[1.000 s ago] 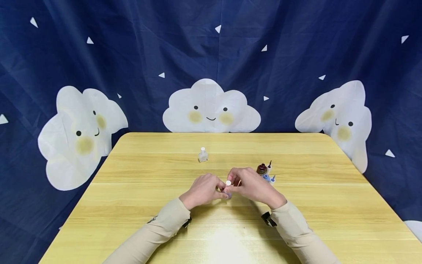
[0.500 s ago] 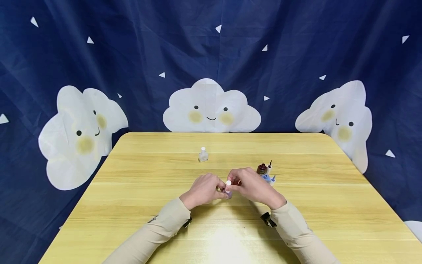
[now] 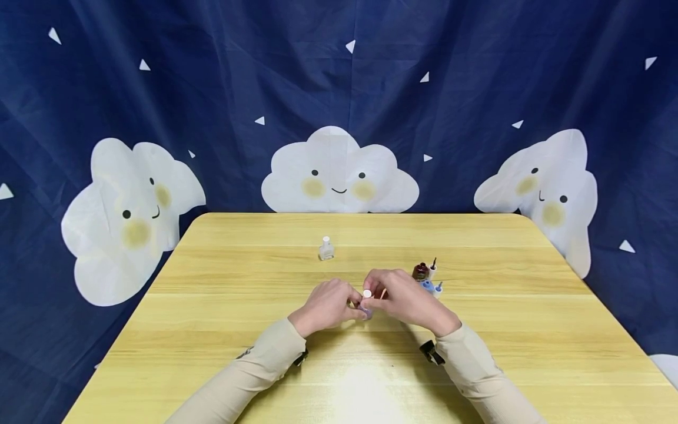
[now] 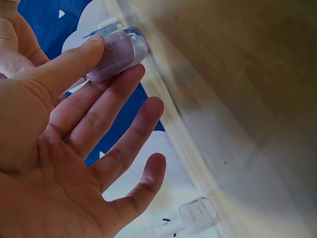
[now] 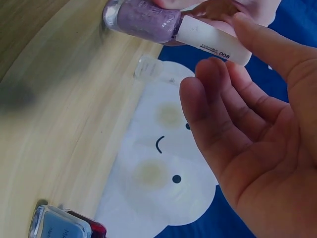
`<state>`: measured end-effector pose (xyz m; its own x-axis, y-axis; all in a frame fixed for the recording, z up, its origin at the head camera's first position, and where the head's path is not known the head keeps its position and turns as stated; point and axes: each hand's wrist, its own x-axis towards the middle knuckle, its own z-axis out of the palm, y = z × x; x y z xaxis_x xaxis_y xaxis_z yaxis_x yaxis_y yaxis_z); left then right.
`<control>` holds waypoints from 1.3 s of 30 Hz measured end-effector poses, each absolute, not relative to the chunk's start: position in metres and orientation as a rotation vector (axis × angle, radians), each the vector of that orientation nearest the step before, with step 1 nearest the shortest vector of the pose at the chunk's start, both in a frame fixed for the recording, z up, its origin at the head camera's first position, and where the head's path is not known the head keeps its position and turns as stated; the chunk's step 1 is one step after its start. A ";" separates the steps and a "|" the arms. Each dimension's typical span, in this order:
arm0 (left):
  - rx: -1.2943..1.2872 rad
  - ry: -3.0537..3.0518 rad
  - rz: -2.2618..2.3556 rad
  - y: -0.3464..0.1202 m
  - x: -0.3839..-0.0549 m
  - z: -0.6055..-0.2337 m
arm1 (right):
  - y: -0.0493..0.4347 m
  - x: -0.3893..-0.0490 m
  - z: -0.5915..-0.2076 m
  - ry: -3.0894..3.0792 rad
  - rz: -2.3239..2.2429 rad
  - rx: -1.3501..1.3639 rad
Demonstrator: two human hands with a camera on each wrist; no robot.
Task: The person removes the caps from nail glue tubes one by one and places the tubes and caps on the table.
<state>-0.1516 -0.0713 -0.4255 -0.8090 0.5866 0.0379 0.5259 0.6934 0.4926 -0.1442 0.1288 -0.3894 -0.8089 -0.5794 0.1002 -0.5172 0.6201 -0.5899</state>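
Observation:
My left hand (image 3: 328,303) pinches a small glass bottle of purple nail polish (image 5: 148,20) between thumb and fingers, near the middle of the table. Its other fingers spread loosely in the left wrist view. The bottle's tall white cap (image 5: 213,39) is on its neck and carries the number 008. At that cap is my right hand (image 3: 408,297), its thumb and fingertips on opposite sides of it. From the head view the white cap top shows between the two hands, while most of the bottle is hidden by the left fingers.
A clear nail polish bottle (image 3: 326,250) with a white cap stands farther back. Beyond the right hand are uncapped dark red (image 3: 421,271) and blue (image 3: 426,285) bottles. Beside them, two white caps stand with the brushes (image 3: 439,285) upward. A cloud-print curtain (image 3: 339,88) hangs behind the table.
Both hands keep their place with the purple bottle between them. The right fingers shift only slightly at the cap.

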 end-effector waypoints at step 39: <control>0.910 2.793 0.744 -0.071 -0.151 -0.425 | 0.128 -0.142 -0.387 2.763 -0.903 -0.982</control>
